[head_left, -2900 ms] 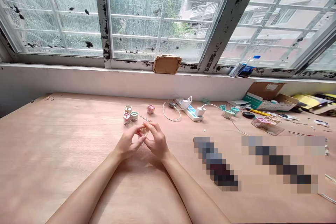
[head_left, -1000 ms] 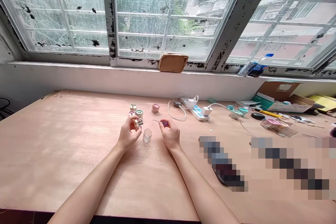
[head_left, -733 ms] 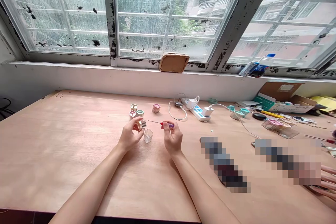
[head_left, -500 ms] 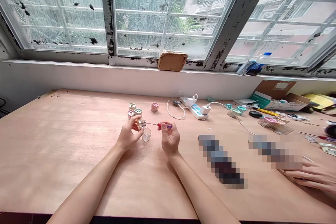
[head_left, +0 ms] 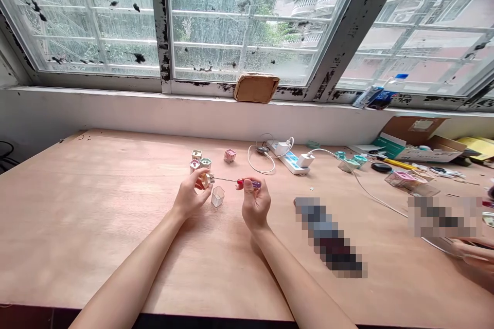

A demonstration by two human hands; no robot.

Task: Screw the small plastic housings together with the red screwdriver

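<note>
My left hand (head_left: 189,196) grips a small gold-toned metal hexagonal part (head_left: 207,180) between fingers and thumb. My right hand (head_left: 255,204) pinches a precision screwdriver (head_left: 249,183) with a red and purple handle. Its thin shaft runs left, and its tip meets the metal part. A transparent hexagonal cup (head_left: 217,196) stands on the table between my hands. Just beyond my left hand sit small hexagonal pieces (head_left: 196,154) (head_left: 206,163) (head_left: 194,165), and a pink-topped one (head_left: 230,156) stands further right.
A white power strip (head_left: 287,155) with a charger and looped cables lies behind my right hand. Boxes and scattered tools crowd the far right of the wooden table (head_left: 96,216). A co-worker's hand (head_left: 476,253) rests at the right edge.
My right hand has brought the screwdriver leftward until its tip reaches the metal part in my left hand. The co-worker's hand has moved right, toward the frame edge.
</note>
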